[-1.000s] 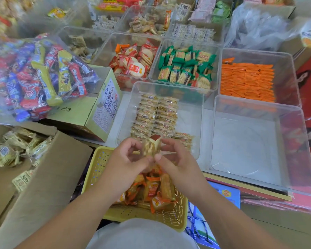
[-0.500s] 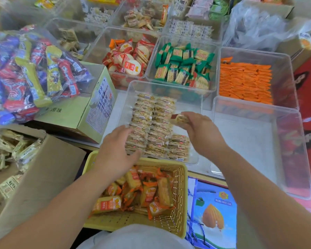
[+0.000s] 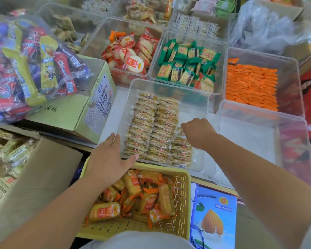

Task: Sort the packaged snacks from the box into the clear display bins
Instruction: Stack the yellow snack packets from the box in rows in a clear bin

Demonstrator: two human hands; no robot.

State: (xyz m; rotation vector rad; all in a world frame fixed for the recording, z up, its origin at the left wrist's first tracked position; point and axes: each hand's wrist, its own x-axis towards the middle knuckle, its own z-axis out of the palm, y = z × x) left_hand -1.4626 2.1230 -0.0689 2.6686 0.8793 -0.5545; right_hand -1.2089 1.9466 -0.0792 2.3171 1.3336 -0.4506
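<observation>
A clear bin in front of me holds neat rows of small clear-wrapped snack packets. My right hand reaches into this bin and pinches one such packet at the far end of the short third row. My left hand lies flat with straight fingers against the bin's near left corner. A yellow basket below holds orange-wrapped snacks. An open cardboard box with pale packets sits at the left.
An empty clear bin stands to the right. Behind are bins of orange packets, green crackers and red rice crackers. A bag of mixed bars rests on a yellow-green carton. A blue almond carton lies lower right.
Both hands left the basket, where they held one packet together. My right hand carried it forward into the bin; my left hand moved up to the bin's near left corner.
</observation>
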